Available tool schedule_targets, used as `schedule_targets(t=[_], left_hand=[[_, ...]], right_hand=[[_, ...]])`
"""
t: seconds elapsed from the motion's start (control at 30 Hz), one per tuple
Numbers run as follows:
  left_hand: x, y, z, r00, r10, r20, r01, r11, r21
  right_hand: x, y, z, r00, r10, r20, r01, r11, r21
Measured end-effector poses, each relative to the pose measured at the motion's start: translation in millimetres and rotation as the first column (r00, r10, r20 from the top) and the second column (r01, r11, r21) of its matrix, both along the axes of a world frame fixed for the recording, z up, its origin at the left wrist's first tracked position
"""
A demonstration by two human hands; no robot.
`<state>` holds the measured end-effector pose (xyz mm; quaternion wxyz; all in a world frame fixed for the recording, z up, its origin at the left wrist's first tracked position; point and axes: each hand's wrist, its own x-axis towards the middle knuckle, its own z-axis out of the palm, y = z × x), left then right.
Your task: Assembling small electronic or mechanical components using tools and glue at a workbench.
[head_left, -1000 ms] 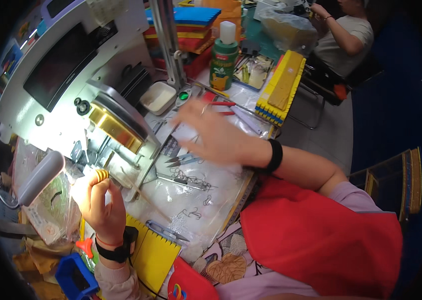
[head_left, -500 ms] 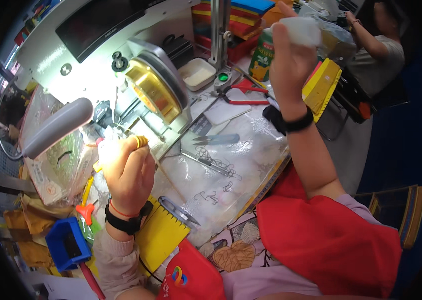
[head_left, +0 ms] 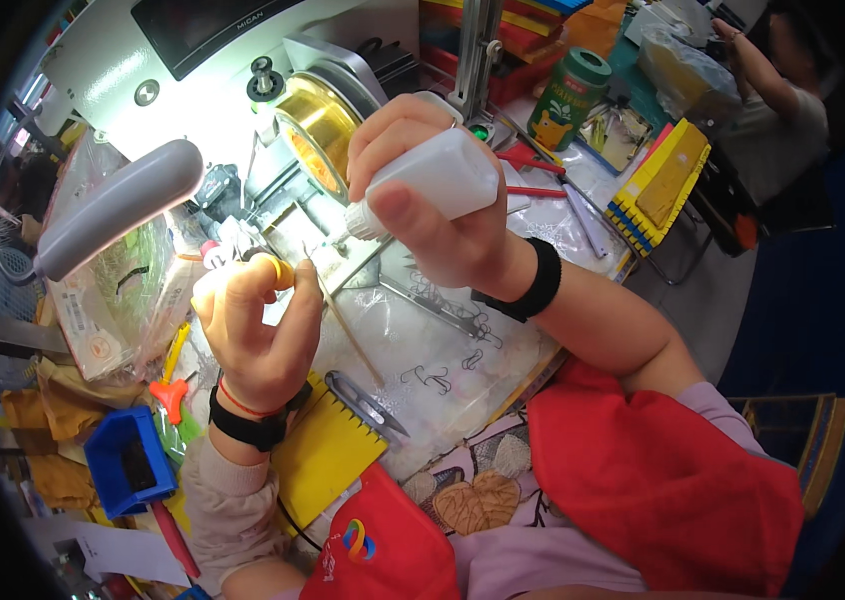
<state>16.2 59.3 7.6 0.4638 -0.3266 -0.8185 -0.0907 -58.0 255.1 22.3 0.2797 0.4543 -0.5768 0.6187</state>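
A white plastic squeeze bottle (head_left: 440,178) is gripped in my right hand (head_left: 463,235), tilted so its ribbed cap points down to the left. My left hand (head_left: 261,318) is closed at the lit front of the white machine (head_left: 123,95), a yellow finger cover (head_left: 283,272) on one finger. What its fingertips pinch is hidden. A thin wooden stick (head_left: 351,328) slants from beside the left thumb across the table; I cannot tell whether the hand holds it. Behind my right hand is a spool of gold-coloured film or thread (head_left: 315,120).
A grey lamp (head_left: 123,205) juts in at left. Thin hooks (head_left: 428,378) and tweezers (head_left: 433,308) lie on the table. Thread snips (head_left: 363,400) rest by a yellow card (head_left: 328,455). A blue bin (head_left: 133,465) stands lower left, a green can (head_left: 571,98) at the back. Another person works upper right.
My right hand has brought the white bottle down and left from beside the green can toward the machine front. My left hand stays near the same place, its fingers slightly shifted.
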Motion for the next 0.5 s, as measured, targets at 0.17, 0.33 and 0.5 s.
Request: schedule_targets(t=[0.17, 0.33, 0.5], left_hand=[[2, 0, 0, 1.000, 0.022, 0.013, -0.022, 1.000, -0.023], [3, 1, 1, 1.000, 0.025, -0.010, -0.025, 0.999, -0.045], [-3, 4, 3, 1.000, 0.005, 0.005, -0.005, 1.000, -0.024]], right_hand=[[-1, 0, -1, 0.999, -0.023, -0.045, 0.024, 1.000, 0.006], [-5, 1, -4, 0.997, -0.024, -0.072, 0.024, 1.000, 0.001], [13, 24, 21, 0.905, 0.177, 0.386, -0.083, 0.965, -0.248]])
